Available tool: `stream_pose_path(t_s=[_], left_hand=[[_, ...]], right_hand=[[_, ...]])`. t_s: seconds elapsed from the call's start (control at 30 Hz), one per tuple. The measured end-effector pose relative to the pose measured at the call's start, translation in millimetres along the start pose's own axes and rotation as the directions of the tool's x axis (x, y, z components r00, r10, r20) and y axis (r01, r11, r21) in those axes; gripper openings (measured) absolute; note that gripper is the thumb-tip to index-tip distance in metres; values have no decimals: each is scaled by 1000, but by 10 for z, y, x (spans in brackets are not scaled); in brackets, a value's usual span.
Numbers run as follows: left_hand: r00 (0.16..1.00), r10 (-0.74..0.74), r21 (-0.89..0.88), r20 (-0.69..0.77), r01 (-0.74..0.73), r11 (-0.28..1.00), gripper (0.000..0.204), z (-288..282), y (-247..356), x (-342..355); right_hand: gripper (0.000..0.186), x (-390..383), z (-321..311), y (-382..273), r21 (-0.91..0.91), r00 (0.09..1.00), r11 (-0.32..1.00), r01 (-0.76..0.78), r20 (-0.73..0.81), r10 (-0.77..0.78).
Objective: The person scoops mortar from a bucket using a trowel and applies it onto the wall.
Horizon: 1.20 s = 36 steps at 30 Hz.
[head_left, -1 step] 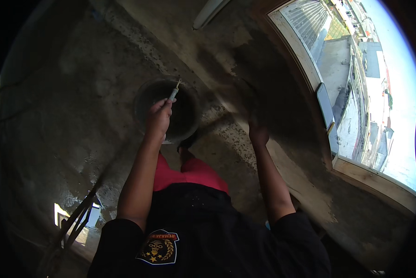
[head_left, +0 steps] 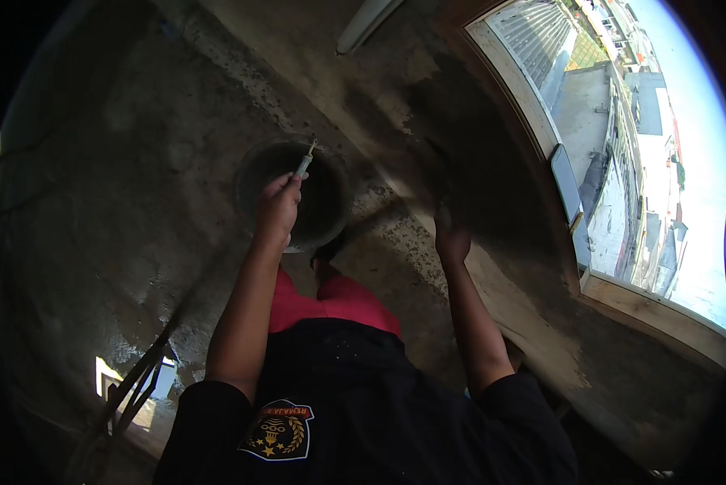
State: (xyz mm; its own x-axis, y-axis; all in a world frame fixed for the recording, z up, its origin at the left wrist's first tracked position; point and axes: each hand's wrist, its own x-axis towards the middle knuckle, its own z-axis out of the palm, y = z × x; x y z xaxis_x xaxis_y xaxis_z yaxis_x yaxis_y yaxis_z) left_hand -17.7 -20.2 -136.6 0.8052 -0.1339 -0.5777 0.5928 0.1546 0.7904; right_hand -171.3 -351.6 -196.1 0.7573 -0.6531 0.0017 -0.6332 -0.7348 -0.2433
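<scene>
My left hand (head_left: 280, 206) is closed round a slim tool with a pale handle (head_left: 303, 166) and a narrow, light tip pointing away from me; its exact kind does not show. The hand is over a round, dark basin (head_left: 250, 174) on the floor. Farther right, my right hand (head_left: 453, 241) is raised in front of the shadowed lower wall (head_left: 492, 174), its fingers seemingly curled. A dim greyish shape shows at the fingers, too dark and blurred to name.
A window frame (head_left: 532, 97) opens on rooftops at the right, with a phone-like slab (head_left: 566, 182) leaning on it. At the top is a white pipe-like piece (head_left: 367, 26). Thin dark rods (head_left: 140, 376) stand at the lower left, near a wet floor patch.
My right hand has shifted slightly, and the greyish shape at its fingers shows a little more. The left hand and its tool have hardly moved.
</scene>
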Motion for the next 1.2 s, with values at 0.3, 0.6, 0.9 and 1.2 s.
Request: stream_pose_path(t_s=[0.3,0.6,0.9,1.2], left_hand=[[992,11,124,128,-27,992,21,111,449,77],[959,64,299,276,-149,943,21,165,1209,-66],[907,121,383,404,-288,878,22,129,1511,-210],[877,53,525,477,-332,784,22,-75,1531,-148]], right_hand=[[31,-412,-886,-143,21,930,951,309,-214,-297],[30,-286,-1324,-635,77,844,847,526,-172,-508],[26,-56,-1742,-1669,-153,666,648,746,215,-715],[4,81,-1409,-2191,-414,523,377,828,332,-785]])
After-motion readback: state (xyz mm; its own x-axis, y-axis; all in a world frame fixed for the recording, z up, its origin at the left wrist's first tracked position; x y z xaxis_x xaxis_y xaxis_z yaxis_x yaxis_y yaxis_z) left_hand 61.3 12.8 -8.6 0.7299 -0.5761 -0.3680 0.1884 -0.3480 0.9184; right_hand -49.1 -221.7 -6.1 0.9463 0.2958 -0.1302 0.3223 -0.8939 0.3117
